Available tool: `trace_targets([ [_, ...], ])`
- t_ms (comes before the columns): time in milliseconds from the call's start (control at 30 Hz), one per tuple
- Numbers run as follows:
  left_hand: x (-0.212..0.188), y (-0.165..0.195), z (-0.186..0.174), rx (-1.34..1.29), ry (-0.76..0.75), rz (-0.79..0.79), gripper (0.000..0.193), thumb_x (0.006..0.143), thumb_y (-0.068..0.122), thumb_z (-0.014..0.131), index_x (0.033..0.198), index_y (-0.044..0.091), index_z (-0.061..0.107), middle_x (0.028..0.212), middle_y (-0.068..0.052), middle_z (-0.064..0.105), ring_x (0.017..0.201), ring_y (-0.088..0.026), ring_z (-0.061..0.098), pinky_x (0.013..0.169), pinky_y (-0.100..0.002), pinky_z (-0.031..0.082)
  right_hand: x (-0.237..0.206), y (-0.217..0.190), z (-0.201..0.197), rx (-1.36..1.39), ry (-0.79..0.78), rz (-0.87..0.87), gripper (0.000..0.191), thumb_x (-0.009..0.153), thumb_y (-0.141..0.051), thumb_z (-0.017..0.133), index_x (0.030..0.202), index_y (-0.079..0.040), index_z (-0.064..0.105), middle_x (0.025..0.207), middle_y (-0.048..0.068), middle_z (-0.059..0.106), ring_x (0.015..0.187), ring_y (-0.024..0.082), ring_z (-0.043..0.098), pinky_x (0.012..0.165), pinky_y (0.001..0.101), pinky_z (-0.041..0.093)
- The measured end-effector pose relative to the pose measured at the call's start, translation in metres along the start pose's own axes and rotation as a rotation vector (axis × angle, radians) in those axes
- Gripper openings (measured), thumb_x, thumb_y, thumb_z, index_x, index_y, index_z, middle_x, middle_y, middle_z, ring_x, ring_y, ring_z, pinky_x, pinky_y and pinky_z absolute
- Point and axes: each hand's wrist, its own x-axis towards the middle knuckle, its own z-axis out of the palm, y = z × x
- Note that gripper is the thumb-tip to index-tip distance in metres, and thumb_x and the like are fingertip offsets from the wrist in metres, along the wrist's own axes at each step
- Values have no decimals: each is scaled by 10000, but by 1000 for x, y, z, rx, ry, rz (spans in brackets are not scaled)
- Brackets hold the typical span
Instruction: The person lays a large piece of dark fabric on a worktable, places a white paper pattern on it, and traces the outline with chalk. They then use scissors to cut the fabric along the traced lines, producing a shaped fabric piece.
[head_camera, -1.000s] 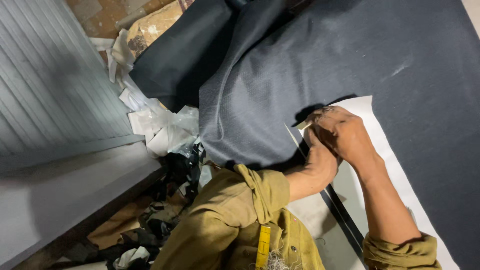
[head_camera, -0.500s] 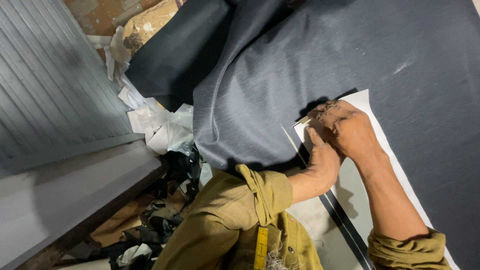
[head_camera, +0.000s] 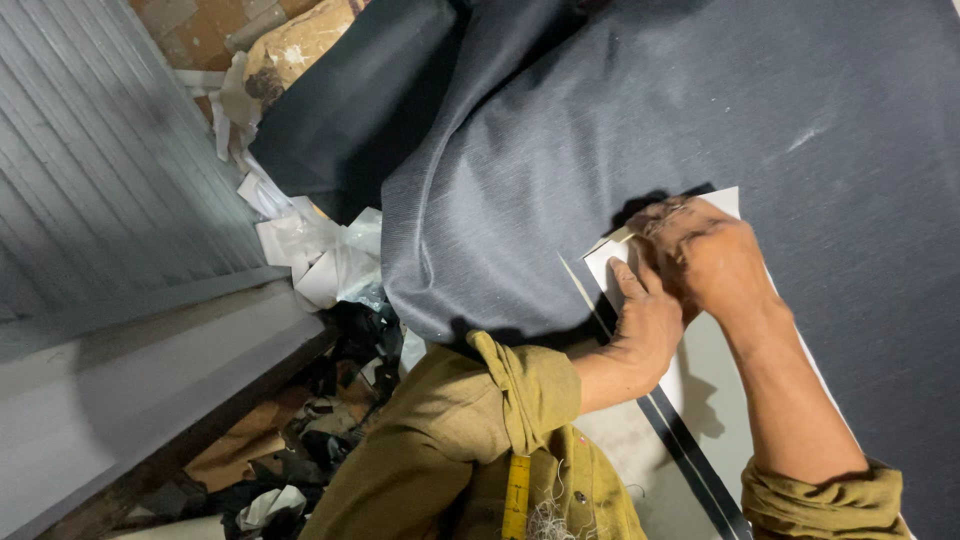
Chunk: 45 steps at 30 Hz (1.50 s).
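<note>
L hand flat, grip open, pressing white pattern card on grey fabric; R hand grip curled shut, contents unclear.

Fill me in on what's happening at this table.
A person in olive sleeves leans over dark grey cloth spread on a table. Both hands press together on a white paper pattern lying on it: the left hand flat, the right hand at the top edge. Paper and cloth scraps litter the floor alongside.
</note>
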Motion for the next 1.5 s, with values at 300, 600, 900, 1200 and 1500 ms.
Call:
trace_targets([
  [300,-8,-14,-18,75,225,-128,778,957,251,605,1577,501,208,1691,-172,161,1325,-569,432,862,-591,561,-14,54,-13,-93,101,176,268,743,116,743,964,-35,740,1095,67,757,1137,253,704,940,320,592],
  [600,0,-35,-46,22,1,36,963,802,494,663,1609,493,136,1716,-266,83,1201,-495,429,789,-487,593,-11,46,-47,52,295,220,265,785,141,720,982,-36,726,1092,69,752,1121,265,712,958,354,577],
  [900,3,-24,-42,236,-35,29,670,804,203,754,1421,259,500,1426,-261,457,1266,-577,390,801,-582,582,1,23,-20,83,46,106,227,696,-4,757,922,-27,766,1027,80,744,1070,284,685,923,353,573],
  [1200,2,-30,-46,409,60,-42,1202,858,123,792,1606,592,-23,1710,-308,131,1108,-486,494,746,-436,573,1,46,-36,-132,172,198,431,745,149,691,1110,-61,780,1129,51,755,1118,270,685,975,340,574],
  [1500,-1,-39,-61,167,-39,16,879,855,588,620,1556,559,91,1667,-262,79,1110,-447,436,740,-457,592,-7,33,-44,108,210,187,348,688,105,731,1004,-40,742,1117,77,750,1111,296,672,940,379,562],
])
